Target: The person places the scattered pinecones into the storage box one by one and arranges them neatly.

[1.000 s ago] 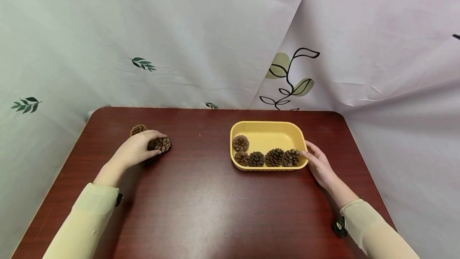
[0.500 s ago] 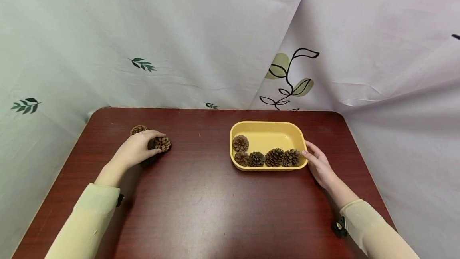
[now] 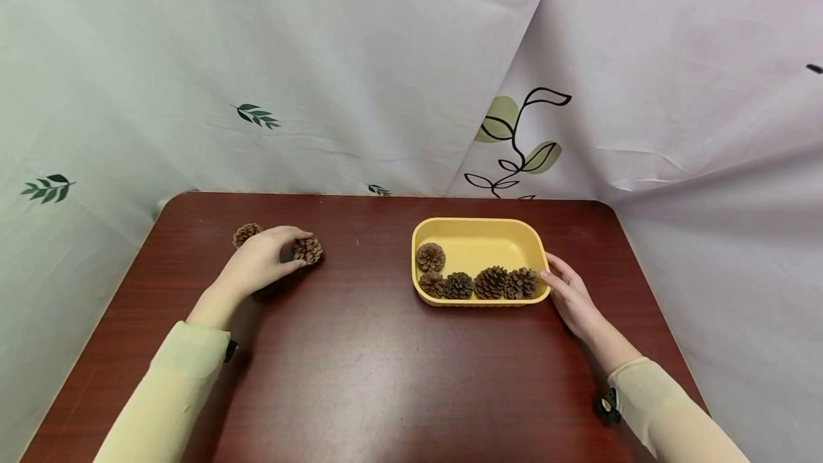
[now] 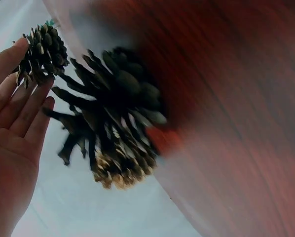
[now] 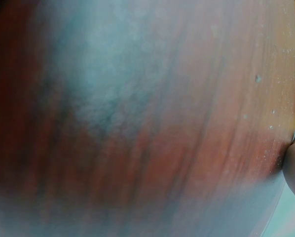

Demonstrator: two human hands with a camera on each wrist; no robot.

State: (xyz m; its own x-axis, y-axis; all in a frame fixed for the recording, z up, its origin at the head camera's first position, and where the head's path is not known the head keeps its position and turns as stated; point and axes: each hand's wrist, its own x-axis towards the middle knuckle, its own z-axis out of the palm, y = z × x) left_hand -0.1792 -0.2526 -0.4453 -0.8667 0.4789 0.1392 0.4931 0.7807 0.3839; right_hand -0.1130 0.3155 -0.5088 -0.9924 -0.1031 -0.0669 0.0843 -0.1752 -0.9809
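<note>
Between the thumb and fingers of my left hand [image 3: 260, 263] is a brown pine cone [image 3: 308, 251], seen in the left wrist view as the upper pine cone [image 4: 43, 54]. Another pine cone [image 3: 247, 234] lies just behind that hand on the table. In the left wrist view a large dark pine cone [image 4: 108, 94] is close to the camera, with a lighter pine cone [image 4: 125, 168] partly behind it. My right hand [image 3: 574, 300] holds the right end of a yellow tray [image 3: 479, 221], thumb at the rim. Several pine cones [image 3: 491, 282] sit in the tray along its front and left.
The dark red wooden table [image 3: 360, 363] has a pale cloth [image 3: 360, 77] with leaf prints hanging behind it and at the sides. In the right wrist view, mostly blurred tabletop [image 5: 152, 128] shows, with a strip of the yellow tray at the right edge.
My left hand has moved a little to the right and slightly away from me, carrying the pine cone. The right hand and the tray have stayed in place.
</note>
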